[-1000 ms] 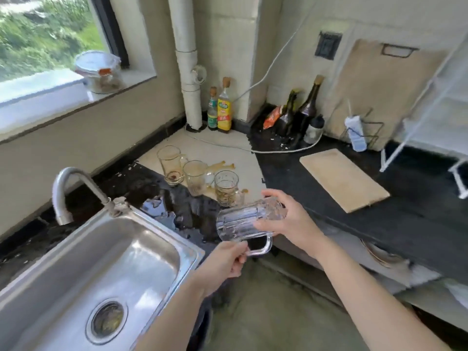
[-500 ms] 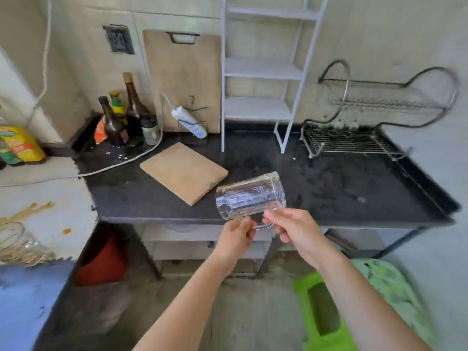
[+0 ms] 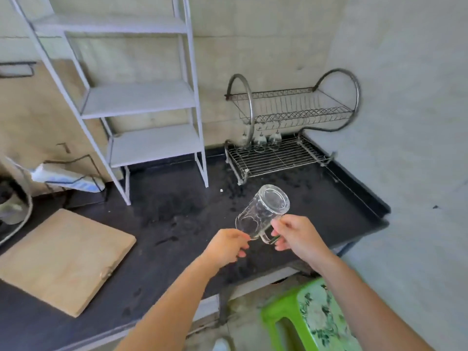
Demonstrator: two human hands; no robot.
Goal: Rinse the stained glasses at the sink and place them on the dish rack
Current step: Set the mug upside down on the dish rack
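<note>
Head view, looking down over a dark counter (image 3: 177, 211). Holding a clear mug (image 3: 262, 211) in both hands, up in the air above the front part of the counter, touching nothing but the fingers. Tilted, with the thick base up and away toward the rack (image 3: 278, 158) and the mouth down toward the person. Pinching the rim at its lower edge with the left hand (image 3: 225, 245), fingers curled in. Gripping the handle with the right hand (image 3: 295, 235), thumb on top and fingertips tucked beneath.

Farther back, in the right rear corner of the counter and against the wall, well apart from the mug: the rack, two wire tiers on curved metal tubes. At the rear of its lower tier, small upturned glasses (image 3: 260, 140), too blurred to count surely.

Left of the rack, standing on the counter: a white shelf (image 3: 141, 97) with slanted legs and three levels in view. Behind it, upright against the wall: a big board (image 3: 33, 110). Lying flat near the left front edge: a pale board (image 3: 63, 259). Between the two, in a wire holder: a white-and-blue pack (image 3: 68, 178), tilted. Scattered wet marks across the counter's middle.

Down on the floor, below the right end: a green stool (image 3: 316, 317) with a patterned top.
</note>
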